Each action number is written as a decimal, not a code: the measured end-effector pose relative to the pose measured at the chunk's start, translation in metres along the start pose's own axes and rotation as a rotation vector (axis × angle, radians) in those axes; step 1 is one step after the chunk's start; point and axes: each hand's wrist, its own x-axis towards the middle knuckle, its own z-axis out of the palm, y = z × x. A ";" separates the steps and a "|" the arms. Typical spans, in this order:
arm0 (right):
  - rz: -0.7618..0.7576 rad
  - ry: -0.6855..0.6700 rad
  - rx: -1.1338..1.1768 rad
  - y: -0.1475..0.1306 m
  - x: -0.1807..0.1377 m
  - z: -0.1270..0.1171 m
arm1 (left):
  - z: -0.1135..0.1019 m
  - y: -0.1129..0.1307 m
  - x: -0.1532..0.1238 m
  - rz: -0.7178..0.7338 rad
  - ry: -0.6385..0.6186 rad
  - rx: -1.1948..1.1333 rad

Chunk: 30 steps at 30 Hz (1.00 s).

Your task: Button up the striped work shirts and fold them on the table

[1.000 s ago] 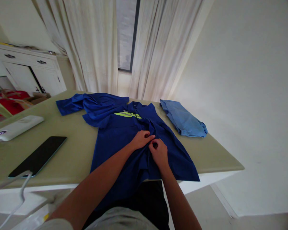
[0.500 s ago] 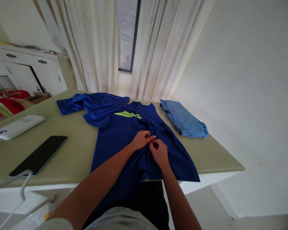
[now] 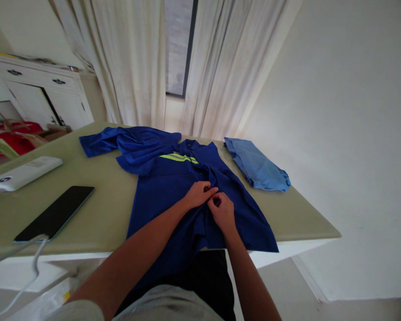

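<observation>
- left hand [image 3: 198, 194]: fingers curled, pinching a fold of the dark blue shirt [image 3: 163, 191] at its front opening; thumb and fingertips closed on cloth.
- right hand [image 3: 222, 211]: also curled tight, gripping the shirt edge just beside the left hand; the two hands touch at the fingertips. What sits between the fingertips is too small to make out.
- shirt lies flat on the table [image 3: 103, 214], under both hands; hem hangs over the near edge below the wrists. Yellow-green stripe [image 3: 178, 157] beyond the hands, toward the collar. One sleeve bunched out far left of the left hand.
- folded light blue garment [image 3: 255, 166]: beyond and right of the right hand, apart from the shirt.
- black phone [image 3: 55, 213]: well left of the left hand, cable at its near end.
- white device [image 3: 23, 173]: further left, beyond the phone.
</observation>
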 end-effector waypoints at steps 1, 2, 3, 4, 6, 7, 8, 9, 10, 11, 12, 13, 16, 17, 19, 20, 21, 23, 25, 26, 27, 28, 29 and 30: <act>0.004 0.003 -0.004 0.000 0.000 0.000 | -0.001 0.001 0.000 -0.003 -0.008 -0.006; 0.010 0.009 -0.009 0.000 0.000 0.000 | -0.003 0.002 0.000 -0.005 -0.019 -0.016; 0.015 0.016 -0.015 0.000 0.000 0.000 | -0.004 0.003 0.000 -0.008 -0.029 -0.028; 0.019 0.023 -0.021 0.000 -0.001 -0.001 | -0.005 0.003 0.000 -0.013 -0.037 -0.041; 0.022 0.039 -0.033 -0.001 0.000 -0.001 | -0.006 0.004 0.001 -0.027 -0.037 -0.063; 0.023 0.047 -0.035 -0.002 0.000 -0.001 | -0.006 0.004 0.001 -0.036 -0.030 -0.065; 0.024 0.055 -0.033 -0.003 0.000 -0.001 | -0.005 0.003 0.002 -0.044 -0.024 -0.056; 0.024 0.063 -0.025 -0.004 0.000 -0.001 | -0.005 0.003 0.002 -0.052 -0.020 -0.031; 0.021 0.072 -0.014 -0.004 0.000 -0.002 | -0.004 0.002 0.001 -0.061 -0.018 0.010; 0.016 0.081 -0.001 -0.005 0.000 -0.002 | -0.003 0.002 0.001 -0.071 -0.021 0.063; 0.013 0.090 0.013 -0.005 0.000 -0.003 | -0.003 0.002 0.000 -0.079 -0.030 0.119; 0.015 0.100 0.027 -0.005 0.000 -0.004 | -0.002 0.002 -0.001 -0.080 -0.045 0.167; 0.079 0.158 0.062 -0.002 -0.001 -0.007 | -0.001 0.005 -0.005 -0.001 -0.113 0.167; 0.112 0.180 0.075 0.000 -0.001 -0.008 | -0.001 0.006 -0.006 0.046 -0.138 0.122; 0.168 0.200 0.112 0.003 -0.001 -0.010 | 0.001 0.009 -0.007 0.130 -0.191 0.040; 0.187 0.201 0.136 0.004 -0.001 -0.011 | 0.001 0.010 -0.008 0.169 -0.229 0.032; 0.202 0.203 0.166 0.006 0.000 -0.014 | 0.001 0.011 -0.009 0.209 -0.273 0.054; 0.225 0.218 0.240 0.009 -0.001 -0.022 | -0.003 0.012 -0.014 0.292 -0.356 0.158; 0.227 0.216 0.281 0.014 -0.004 -0.034 | -0.015 0.012 -0.024 0.359 -0.419 0.264; 0.203 0.191 0.257 0.018 -0.007 -0.042 | -0.023 0.010 -0.030 0.366 -0.430 0.312; 0.159 0.141 0.191 0.022 -0.012 -0.050 | -0.034 0.006 -0.037 0.343 -0.420 0.366; 0.102 0.066 0.091 0.027 -0.018 -0.057 | -0.046 0.000 -0.044 0.293 -0.390 0.433; 0.039 -0.026 -0.027 0.031 -0.025 -0.065 | -0.059 -0.008 -0.052 0.212 -0.334 0.515; -0.017 -0.126 -0.145 0.034 -0.032 -0.071 | -0.072 -0.018 -0.059 0.107 -0.260 0.605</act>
